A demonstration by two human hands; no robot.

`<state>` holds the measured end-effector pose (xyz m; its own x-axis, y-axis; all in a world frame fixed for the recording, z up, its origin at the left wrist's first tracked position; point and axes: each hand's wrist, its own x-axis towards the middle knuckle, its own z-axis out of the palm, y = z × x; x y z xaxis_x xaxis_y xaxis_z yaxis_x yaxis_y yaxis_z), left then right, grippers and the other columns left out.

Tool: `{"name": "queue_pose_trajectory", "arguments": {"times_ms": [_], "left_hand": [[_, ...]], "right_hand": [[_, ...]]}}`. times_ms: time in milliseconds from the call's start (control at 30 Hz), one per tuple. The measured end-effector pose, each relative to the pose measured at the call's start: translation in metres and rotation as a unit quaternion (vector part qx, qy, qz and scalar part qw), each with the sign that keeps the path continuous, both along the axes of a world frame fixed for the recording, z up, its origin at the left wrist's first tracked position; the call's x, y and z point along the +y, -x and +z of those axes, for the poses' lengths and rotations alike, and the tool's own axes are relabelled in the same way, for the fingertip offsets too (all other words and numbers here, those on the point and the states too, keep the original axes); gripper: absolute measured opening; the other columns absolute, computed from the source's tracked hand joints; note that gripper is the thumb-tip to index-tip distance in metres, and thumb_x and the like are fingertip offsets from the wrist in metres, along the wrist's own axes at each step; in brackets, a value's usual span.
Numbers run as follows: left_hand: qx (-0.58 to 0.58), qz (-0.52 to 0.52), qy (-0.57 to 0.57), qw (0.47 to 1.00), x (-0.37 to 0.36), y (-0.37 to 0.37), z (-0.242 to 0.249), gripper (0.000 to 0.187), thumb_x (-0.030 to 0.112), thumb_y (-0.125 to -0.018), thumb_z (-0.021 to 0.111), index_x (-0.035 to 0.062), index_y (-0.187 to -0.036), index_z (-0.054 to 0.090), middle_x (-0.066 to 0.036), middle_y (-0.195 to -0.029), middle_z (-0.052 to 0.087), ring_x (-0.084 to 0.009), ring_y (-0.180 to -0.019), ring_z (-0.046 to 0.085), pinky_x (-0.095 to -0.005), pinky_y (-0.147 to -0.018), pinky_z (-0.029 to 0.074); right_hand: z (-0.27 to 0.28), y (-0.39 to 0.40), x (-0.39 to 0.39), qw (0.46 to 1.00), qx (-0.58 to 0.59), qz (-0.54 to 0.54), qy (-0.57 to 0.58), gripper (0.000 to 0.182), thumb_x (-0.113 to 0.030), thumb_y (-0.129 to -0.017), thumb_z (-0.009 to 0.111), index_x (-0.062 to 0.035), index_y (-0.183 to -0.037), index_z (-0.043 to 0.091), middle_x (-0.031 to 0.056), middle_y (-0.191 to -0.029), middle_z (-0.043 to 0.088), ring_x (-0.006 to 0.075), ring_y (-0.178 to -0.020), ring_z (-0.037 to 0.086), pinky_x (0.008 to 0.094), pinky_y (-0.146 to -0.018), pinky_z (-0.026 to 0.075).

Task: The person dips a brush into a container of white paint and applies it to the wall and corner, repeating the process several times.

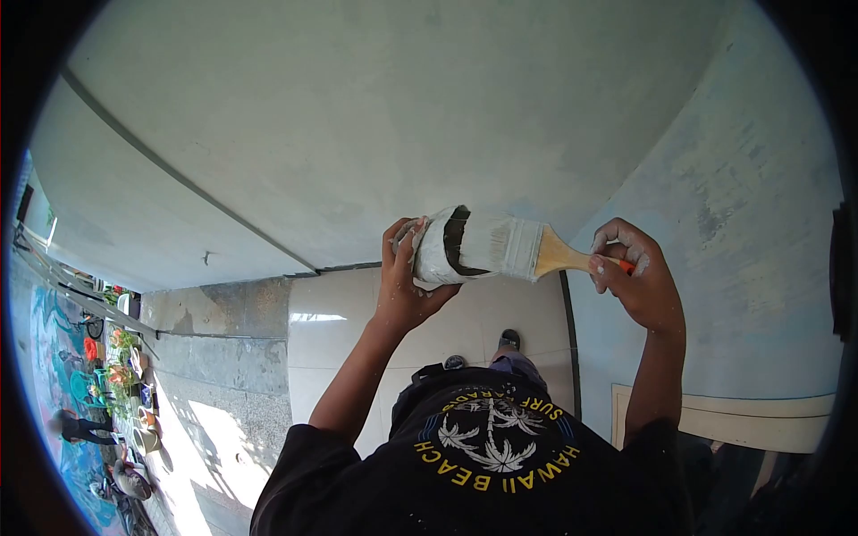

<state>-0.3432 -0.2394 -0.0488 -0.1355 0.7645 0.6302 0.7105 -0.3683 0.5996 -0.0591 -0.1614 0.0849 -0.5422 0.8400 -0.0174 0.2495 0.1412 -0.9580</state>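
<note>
My left hand (413, 268) is wrapped round a paint-covered container (435, 250), which is tilted so that its dark opening faces right. From the right, my right hand (626, 265) grips the wooden handle of a wide paintbrush (563, 255), its fingers closed near the red end. The pale, paint-coated bristles lie at the container's opening, and their tips are at or inside its rim. Whitish paint marks the fingers of both hands.
A grey-green wall (402, 116) stands ahead, with a pale blue wall (733, 268) on the right. Below is a tiled floor (340, 330). At the far left are potted plants (121, 366), green chairs (82, 389) and a person (82, 429). A cream ledge (751, 420) is at lower right.
</note>
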Motion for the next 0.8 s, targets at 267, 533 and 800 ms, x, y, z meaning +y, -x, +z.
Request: {"name": "queue_pose_trajectory", "arguments": {"times_ms": [267,533,800], "left_hand": [[-0.107,0.002,0.032,0.994,0.019,-0.027,-0.036,0.098,0.007,-0.069,0.078,0.0022,-0.142,0.012,-0.019,-0.135,0.037,-0.0262,-0.124,0.045,-0.0399,-0.101,0.040],[-0.255,0.052,0.016,0.965,0.054,-0.076,-0.042,0.095,0.006,-0.070,0.077,0.0051,-0.142,0.013,-0.017,-0.132,0.040,-0.0264,-0.121,0.047,-0.0397,-0.100,0.042],[-0.297,0.177,0.003,0.938,0.079,-0.123,-0.051,0.092,-0.001,-0.076,0.072,0.0083,-0.144,0.010,-0.016,-0.137,0.035,-0.0267,-0.126,0.042,-0.0401,-0.100,0.041]], "right_hand": [[-0.070,-0.052,0.018,0.979,0.124,-0.098,0.126,0.028,-0.020,-0.089,0.063,0.0023,-0.106,0.059,-0.0006,-0.065,0.054,0.0029,-0.053,0.044,0.0181,-0.048,0.032],[-0.184,-0.088,0.082,0.916,0.252,-0.172,0.260,0.038,-0.028,-0.094,0.057,0.0019,-0.118,0.056,-0.0007,-0.071,0.050,0.0048,-0.052,0.041,0.0215,-0.049,0.035],[-0.269,-0.104,0.181,0.891,0.262,-0.080,0.363,0.031,-0.016,-0.093,0.053,-0.0023,-0.121,0.047,0.0088,-0.108,0.059,0.0104,-0.066,0.053,0.0251,-0.061,0.046]]}}
